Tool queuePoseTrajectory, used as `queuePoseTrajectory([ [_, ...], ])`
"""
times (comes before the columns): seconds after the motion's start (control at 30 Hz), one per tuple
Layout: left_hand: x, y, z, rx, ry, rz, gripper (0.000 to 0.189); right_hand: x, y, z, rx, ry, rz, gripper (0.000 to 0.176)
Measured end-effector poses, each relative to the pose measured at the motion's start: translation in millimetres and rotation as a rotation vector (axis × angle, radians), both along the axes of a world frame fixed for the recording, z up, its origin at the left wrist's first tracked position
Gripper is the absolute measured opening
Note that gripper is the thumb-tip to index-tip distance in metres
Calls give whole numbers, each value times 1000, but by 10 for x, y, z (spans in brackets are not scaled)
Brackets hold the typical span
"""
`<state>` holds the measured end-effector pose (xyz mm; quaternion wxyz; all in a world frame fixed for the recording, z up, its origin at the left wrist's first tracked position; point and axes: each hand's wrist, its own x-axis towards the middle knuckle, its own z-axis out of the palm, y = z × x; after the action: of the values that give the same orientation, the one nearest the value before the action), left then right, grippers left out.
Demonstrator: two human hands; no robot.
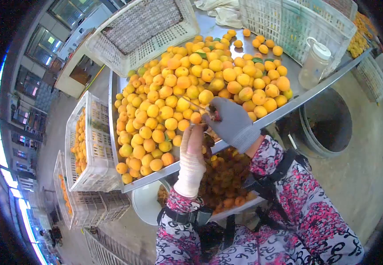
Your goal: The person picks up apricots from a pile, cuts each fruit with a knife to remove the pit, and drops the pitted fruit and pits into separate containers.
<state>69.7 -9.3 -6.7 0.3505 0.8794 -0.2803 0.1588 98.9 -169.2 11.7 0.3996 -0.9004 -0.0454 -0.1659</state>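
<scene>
A large heap of orange-yellow apricots (169,95) covers the metal table (308,95). Over its near edge, my right hand (233,123) in a grey glove is closed around a thin tool (215,115) with a dark reddish part, and a slim rod points left from it over the fruit. My left hand (192,154), in a white glove with bare skin showing near the fingers, is raised beside it with fingers closed. One apricot (196,117) shows right at the left fingertips; I cannot tell what those fingers hold.
Below the edge sits a container of darker fruit (229,185), with a white bucket (145,205) to its left. A dark bin (328,121) stands at right. Crates of apricots (96,165) are stacked at left; more crates (143,33) and a bottle (315,64) rest on the table.
</scene>
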Motion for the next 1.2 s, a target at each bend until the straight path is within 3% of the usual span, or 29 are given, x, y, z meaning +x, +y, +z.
queuePoseTrajectory([
  [0.03,5,28,-42,-359,437,-24,45,34,-30,11,16,132,33,39],
  [0.07,-12,74,-54,-357,436,-26,45,51,-57,16,32,263,65,43],
  [0.13,-53,127,-5,40,217,-329,45,46,-84,10,56,285,62,47],
  [0.17,-106,103,40,175,350,-382,42,48,-93,11,78,307,65,51],
  [0.2,-163,39,80,171,348,-376,42,57,-117,18,73,306,71,51],
  [0.27,-262,-64,97,-135,846,-357,38,77,-209,23,211,253,38,55],
  [0.3,-257,-30,-1,60,712,-339,37,84,-258,-7,305,232,19,51],
  [0.4,-260,-52,116,232,550,-359,38,61,-355,109,395,210,-118,53],
  [0.73,-206,-74,160,306,543,-356,46,32,-449,31,538,206,-78,46],
  [0.8,-165,-98,167,-17,541,-162,38,13,-473,68,644,252,-18,41],
  [0.87,-55,-120,188,-159,432,-17,33,-26,-486,136,762,283,-4,39],
  [0.93,196,-98,78,-32,239,105,35,-46,-494,135,880,311,12,38],
  [1.07,645,-232,-168,202,158,201,42,-54,-513,43,727,260,18,38],
  [1.17,928,-437,-293,718,188,415,62,-61,-542,66,723,270,36,39],
  [1.2,1009,-480,-356,722,189,401,62,-67,-542,47,741,264,38,39],
])
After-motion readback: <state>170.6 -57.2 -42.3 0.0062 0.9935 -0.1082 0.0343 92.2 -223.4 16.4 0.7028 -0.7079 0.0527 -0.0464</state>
